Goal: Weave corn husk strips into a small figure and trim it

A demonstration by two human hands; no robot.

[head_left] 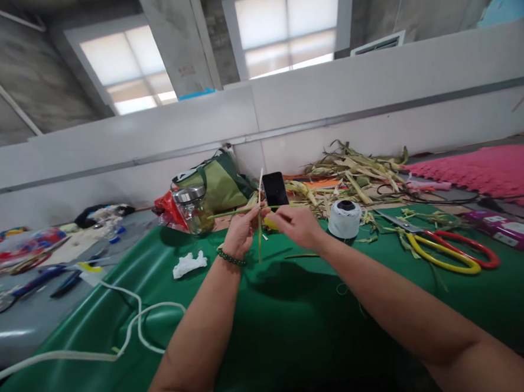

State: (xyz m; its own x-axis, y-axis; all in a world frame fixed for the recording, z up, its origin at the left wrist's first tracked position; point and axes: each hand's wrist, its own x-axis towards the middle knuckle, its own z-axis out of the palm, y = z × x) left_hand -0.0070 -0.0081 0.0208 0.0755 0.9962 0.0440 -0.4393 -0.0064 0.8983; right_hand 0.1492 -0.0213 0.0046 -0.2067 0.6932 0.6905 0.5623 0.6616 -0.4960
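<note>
My left hand and my right hand are held out over a green cloth, fingertips almost meeting. Both pinch thin pale-green leaf strips, one standing upright and one crossing it sideways. A small yellow piece shows just under my right fingers. A bead bracelet circles my left wrist. A black phone stands upright just beyond the hands.
A glass jar with a metal lid stands left of the phone, a white thread spool to the right. Yellow and red scissors, a pile of dried leaves, a white cord and crumpled white paper lie around.
</note>
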